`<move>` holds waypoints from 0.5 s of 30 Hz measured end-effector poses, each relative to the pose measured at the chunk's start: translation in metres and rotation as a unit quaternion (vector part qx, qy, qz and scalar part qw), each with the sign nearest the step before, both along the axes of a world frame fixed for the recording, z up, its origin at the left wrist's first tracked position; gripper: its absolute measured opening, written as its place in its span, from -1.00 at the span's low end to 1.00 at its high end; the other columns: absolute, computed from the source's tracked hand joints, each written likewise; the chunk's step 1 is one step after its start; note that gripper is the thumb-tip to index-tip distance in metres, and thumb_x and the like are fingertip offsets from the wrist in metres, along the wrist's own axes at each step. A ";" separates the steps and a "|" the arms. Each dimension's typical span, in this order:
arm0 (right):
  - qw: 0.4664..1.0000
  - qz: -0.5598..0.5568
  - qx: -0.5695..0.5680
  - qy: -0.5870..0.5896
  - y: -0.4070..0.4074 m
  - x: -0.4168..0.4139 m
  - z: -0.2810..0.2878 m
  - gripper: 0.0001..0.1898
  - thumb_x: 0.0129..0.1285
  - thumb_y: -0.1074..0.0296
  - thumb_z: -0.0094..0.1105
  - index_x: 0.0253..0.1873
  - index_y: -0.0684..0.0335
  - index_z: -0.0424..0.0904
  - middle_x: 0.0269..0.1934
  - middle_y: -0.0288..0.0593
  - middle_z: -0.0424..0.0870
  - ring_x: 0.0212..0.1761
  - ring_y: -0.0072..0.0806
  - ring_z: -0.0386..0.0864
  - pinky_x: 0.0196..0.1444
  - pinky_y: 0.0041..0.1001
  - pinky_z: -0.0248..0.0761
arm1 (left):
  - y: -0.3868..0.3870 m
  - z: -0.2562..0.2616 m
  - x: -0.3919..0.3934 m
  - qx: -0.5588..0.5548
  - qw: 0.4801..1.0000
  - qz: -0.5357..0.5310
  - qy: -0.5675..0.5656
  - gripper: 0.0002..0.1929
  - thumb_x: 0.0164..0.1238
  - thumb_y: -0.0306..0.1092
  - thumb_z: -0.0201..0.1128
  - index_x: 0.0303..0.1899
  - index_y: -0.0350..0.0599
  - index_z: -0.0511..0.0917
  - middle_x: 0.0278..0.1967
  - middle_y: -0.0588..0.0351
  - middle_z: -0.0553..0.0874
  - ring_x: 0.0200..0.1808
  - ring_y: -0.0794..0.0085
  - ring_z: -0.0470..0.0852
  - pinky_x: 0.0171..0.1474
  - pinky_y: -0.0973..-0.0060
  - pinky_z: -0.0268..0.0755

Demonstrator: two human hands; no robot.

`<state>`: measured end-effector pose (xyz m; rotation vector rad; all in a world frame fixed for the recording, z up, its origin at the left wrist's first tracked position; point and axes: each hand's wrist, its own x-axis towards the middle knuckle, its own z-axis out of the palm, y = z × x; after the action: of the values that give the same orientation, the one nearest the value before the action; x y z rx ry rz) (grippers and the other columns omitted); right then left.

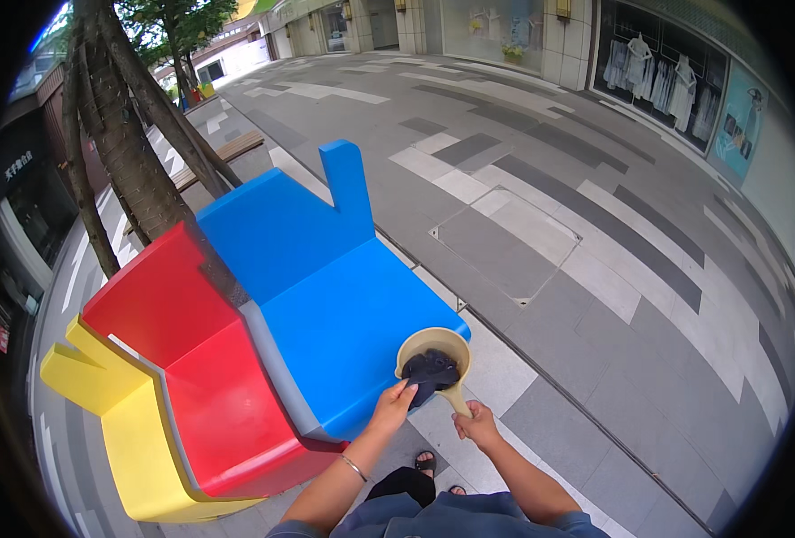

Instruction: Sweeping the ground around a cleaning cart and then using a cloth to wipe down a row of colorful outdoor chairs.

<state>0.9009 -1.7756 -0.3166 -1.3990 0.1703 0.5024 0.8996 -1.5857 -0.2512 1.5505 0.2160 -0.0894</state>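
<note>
My right hand grips the handle of a beige plastic water ladle, whose bowl is near the front corner of a blue bench seat. Inside the bowl lies a dark, bunched cloth that looks wet. Part of that cloth hangs over the near rim, where my left hand pinches it between thumb and fingers. Whether the ladle rests on the seat or is held above it, I cannot tell.
Red and yellow seats adjoin the blue one on the left. A tree trunk with wooden props rises behind them. Grey paving with a drain slot runs along the right. Shop windows line the far side.
</note>
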 end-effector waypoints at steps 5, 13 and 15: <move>0.996 0.082 -0.023 -0.013 0.016 0.119 -0.031 -0.85 0.04 0.56 0.10 -0.29 0.30 0.33 -0.63 -0.23 0.46 -0.74 -0.58 0.37 -0.71 -0.60 0.21 | 0.022 -0.001 0.080 -0.036 0.997 0.053 -0.049 -0.71 0.37 -0.25 -0.02 -0.03 -0.20 0.50 -0.32 0.30 0.57 -0.31 0.70 0.43 -0.22 0.68 0.31; 0.985 0.156 -0.073 0.000 0.008 0.223 -0.076 -0.82 0.07 0.47 0.14 -0.22 0.31 0.39 -0.51 -0.16 0.52 -0.56 -0.51 0.48 -0.58 -0.55 0.33 | 0.037 0.069 0.193 -0.108 0.992 0.031 -0.063 -0.64 0.38 -0.19 -0.03 0.00 -0.28 0.45 -0.17 0.17 0.59 -0.15 0.59 0.49 -0.06 0.63 0.32; 0.974 0.205 -0.096 -0.003 0.004 0.234 -0.071 -0.77 0.07 0.45 0.15 -0.16 0.30 0.39 -0.40 -0.09 0.55 -0.44 -0.43 0.54 -0.47 -0.49 0.39 | 0.036 0.079 0.203 -0.132 0.989 0.025 -0.066 -0.63 0.38 -0.18 -0.03 0.00 -0.29 0.45 -0.14 0.16 0.58 -0.12 0.57 0.49 -0.03 0.62 0.32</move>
<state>1.1345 -1.7714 -0.3880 -1.6345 -0.0829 0.8403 1.1022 -1.5496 -0.1719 1.2804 0.1321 0.0231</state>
